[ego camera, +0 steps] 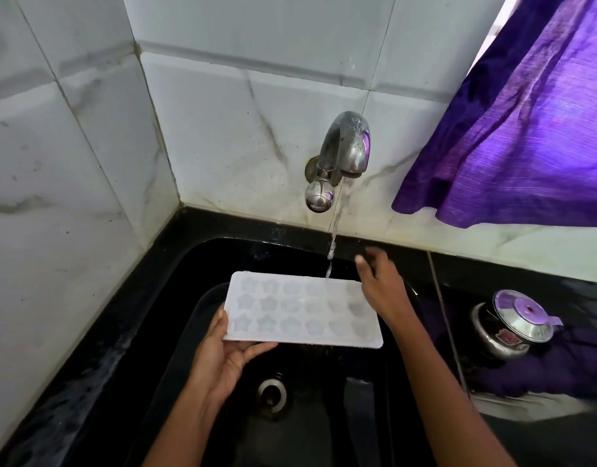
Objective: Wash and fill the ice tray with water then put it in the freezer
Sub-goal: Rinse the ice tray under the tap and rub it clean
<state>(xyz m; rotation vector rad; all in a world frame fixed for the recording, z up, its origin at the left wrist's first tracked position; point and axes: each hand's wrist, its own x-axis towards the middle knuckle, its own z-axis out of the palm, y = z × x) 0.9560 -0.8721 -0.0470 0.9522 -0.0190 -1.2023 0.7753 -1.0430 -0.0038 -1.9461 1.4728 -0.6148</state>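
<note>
A pale translucent ice tray [300,310] with star-shaped cells is held level over the black sink [175,298]. My left hand [226,355] grips its near left corner from below, thumb on the rim. A thin stream of water [331,251] falls from the metal wall tap [344,146] onto the tray's far edge. My right hand [381,281] hovers at the tray's far right end, fingers spread and holding nothing; whether it touches the tray is unclear.
The sink drain [273,392] lies below the tray. A steel lidded pot [516,323] stands on the black counter [560,439] to the right. A purple curtain [526,129] hangs at upper right. Tiled walls [71,163] close in the left and back.
</note>
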